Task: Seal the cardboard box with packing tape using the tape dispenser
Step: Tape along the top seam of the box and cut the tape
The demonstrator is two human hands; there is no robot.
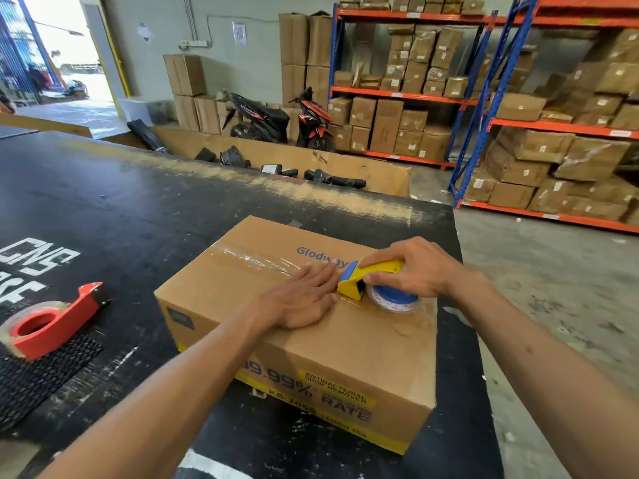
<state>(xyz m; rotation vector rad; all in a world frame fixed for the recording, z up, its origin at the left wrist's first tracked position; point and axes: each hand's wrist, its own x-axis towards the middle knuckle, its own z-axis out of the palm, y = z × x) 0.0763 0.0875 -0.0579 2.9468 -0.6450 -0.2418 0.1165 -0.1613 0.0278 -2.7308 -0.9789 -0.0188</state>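
Both forearms reach in from the bottom edge over the cardboard box (pixel 311 326), which sits on the black table (pixel 121 209) near its right end. Left hand (pixel 304 295) lies flat and open on the box top, fingers spread, pressing just behind the tape dispenser (pixel 370 278). Right hand (pixel 415 267) is closed around the dispenser's yellow body, thumb on the near side; the blue roll rests on the cardboard toward the right edge.

Clear tape (pixel 262 262) already runs along the centre seam from the far left edge up to my left fingers. I judge the run is nearly done.

To do this well I'd keep the dispenser low, pull straight along the seam, carry the tape over the right edge, then tilt the blade down to cut. Left palm should smooth as it follows.

Further left, a red dispenser (pixel 52 323) lies unused on a mesh mat (pixel 38 375). Beyond: shelving (pixel 484 98) stacked with cartons.
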